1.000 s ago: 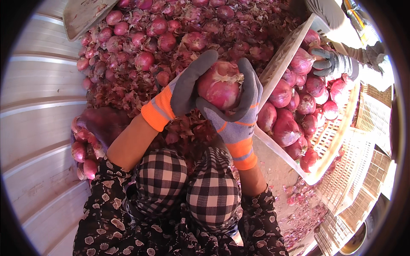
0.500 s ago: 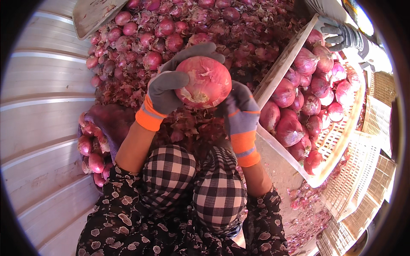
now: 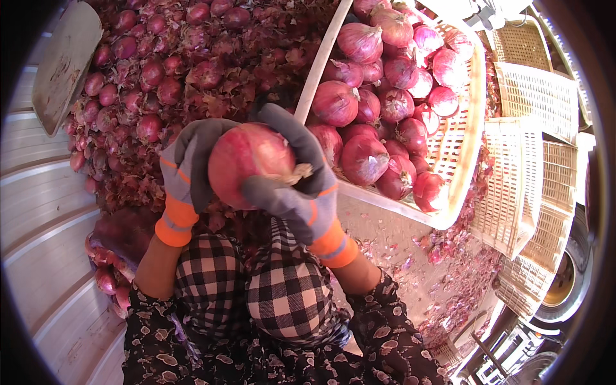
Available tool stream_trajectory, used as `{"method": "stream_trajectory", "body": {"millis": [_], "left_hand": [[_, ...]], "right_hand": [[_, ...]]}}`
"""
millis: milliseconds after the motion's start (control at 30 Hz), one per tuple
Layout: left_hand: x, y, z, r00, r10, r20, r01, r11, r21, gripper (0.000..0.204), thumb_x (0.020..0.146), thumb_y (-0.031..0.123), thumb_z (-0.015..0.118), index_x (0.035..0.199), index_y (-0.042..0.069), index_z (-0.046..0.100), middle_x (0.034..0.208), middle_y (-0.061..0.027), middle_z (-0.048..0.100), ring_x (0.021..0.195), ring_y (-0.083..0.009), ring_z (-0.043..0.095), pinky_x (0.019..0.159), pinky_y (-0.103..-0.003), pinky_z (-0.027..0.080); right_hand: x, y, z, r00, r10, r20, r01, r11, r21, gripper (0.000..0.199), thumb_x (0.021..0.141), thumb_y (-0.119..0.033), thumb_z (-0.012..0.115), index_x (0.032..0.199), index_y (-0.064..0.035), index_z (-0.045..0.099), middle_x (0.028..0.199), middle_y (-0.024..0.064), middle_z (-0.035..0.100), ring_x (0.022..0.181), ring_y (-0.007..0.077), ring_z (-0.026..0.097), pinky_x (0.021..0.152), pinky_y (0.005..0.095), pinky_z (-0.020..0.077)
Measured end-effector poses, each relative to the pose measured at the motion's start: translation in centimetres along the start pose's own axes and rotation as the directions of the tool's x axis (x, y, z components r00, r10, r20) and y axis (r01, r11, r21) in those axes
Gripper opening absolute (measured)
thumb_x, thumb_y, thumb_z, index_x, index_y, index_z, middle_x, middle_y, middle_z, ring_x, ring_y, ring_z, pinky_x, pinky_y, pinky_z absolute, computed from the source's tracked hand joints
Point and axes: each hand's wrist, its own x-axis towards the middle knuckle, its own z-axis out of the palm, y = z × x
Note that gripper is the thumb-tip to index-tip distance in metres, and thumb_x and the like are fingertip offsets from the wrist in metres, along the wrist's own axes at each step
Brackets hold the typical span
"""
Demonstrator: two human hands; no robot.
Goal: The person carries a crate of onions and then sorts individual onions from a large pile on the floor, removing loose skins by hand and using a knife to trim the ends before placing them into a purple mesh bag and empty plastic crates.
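A large red onion [image 3: 240,160] is held up above my knees, its dry neck pointing right. My right hand [image 3: 298,173], in a grey glove with an orange cuff, grips it with the thumb across the front and fingers over the far side. My left hand [image 3: 192,160], gloved the same way, closes against its left side; some of its fingers are hidden behind the onion. Just right of my right hand stands a cream plastic crate [image 3: 463,163] holding several red onions. Beyond my hands spreads a heap of smaller red onions [image 3: 149,128] and loose skins.
A shallow, dirty pan [image 3: 67,64] leans at the upper left against a ribbed metal wall [image 3: 38,218]. A dark sack [image 3: 125,234] with onions showing lies by my left forearm. Slatted crates [image 3: 507,179] and a wheel [image 3: 568,276] are at the right; onion skins litter the floor.
The view has swung right, and the co-worker's gloved hand at the crate has gone out of it. The onion has been turned, and my right hand has wrapped onto it.
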Motion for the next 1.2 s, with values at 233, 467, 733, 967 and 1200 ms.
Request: {"method": "stream_trajectory", "body": {"millis": [233, 467, 733, 967, 1200], "left_hand": [[0.3, -0.2, -1.3, 0.752, -0.659, 0.000, 0.569, 0.649, -0.505, 0.042, 0.092, 0.034, 0.051, 0.111, -0.003, 0.056, 0.094, -0.0156, 0.063, 0.067, -0.0167, 0.063, 0.052, -0.025, 0.050], [0.3, -0.3, -0.1, 0.679, -0.727, 0.108, 0.651, 0.527, -0.546, 0.039, 0.092, 0.032, 0.051, 0.112, -0.002, 0.056, 0.094, -0.0149, 0.063, 0.070, -0.0165, 0.063, 0.056, -0.026, 0.050], [-3.7, -7.3, -2.0, 0.659, -0.731, 0.178, 0.707, 0.521, -0.479, 0.031, 0.092, 0.020, 0.053, 0.116, 0.001, 0.055, 0.096, -0.0074, 0.062, 0.070, -0.0121, 0.061, 0.058, -0.024, 0.049], [-6.1, -22.8, -6.2, 0.783, -0.609, -0.126, 0.620, 0.779, 0.096, 0.040, 0.088, 0.021, 0.057, 0.121, 0.000, 0.051, 0.111, -0.0140, 0.061, 0.099, -0.0243, 0.060, 0.084, -0.032, 0.048], [5.4, -33.8, -22.1, 0.540, -0.327, -0.776, 0.841, 0.253, 0.478, 0.053, 0.079, 0.044, 0.057, 0.123, 0.016, 0.046, 0.117, -0.0197, 0.052, 0.104, -0.0372, 0.054, 0.085, -0.047, 0.045]], "right_hand": [[-0.4, -13.4, -10.7, 0.932, -0.333, -0.141, 0.157, 0.725, -0.671, 0.058, 0.074, -0.005, 0.073, 0.126, -0.0017, 0.048, 0.117, 0.0080, 0.054, 0.105, 0.0154, 0.053, 0.089, 0.0289, 0.0460], [-0.2, -16.7, -25.6, 0.995, -0.045, -0.091, -0.099, -0.630, -0.770, 0.048, 0.080, -0.021, 0.059, 0.127, -0.0227, 0.051, 0.119, 0.0036, 0.059, 0.112, 0.0224, 0.053, 0.108, 0.0456, 0.0212], [0.0, -15.1, -17.8, 0.948, -0.170, 0.268, 0.089, -0.669, -0.738, 0.059, 0.078, -0.012, 0.060, 0.133, -0.0029, 0.040, 0.133, 0.0161, 0.045, 0.121, 0.0343, 0.043, 0.103, 0.0482, 0.0259], [3.5, -0.2, -1.2, 0.872, 0.208, 0.444, 0.488, -0.462, -0.741, 0.060, 0.071, -0.030, 0.065, 0.126, -0.0102, 0.049, 0.136, 0.0182, 0.039, 0.124, 0.0447, 0.033, 0.100, 0.0538, 0.0289], [2.6, 0.4, -2.5, 0.887, 0.216, 0.408, 0.448, -0.613, -0.651, 0.049, 0.072, -0.024, 0.062, 0.118, -0.0111, 0.053, 0.137, 0.0153, 0.039, 0.126, 0.0518, 0.026, 0.099, 0.0585, 0.0289]]}}
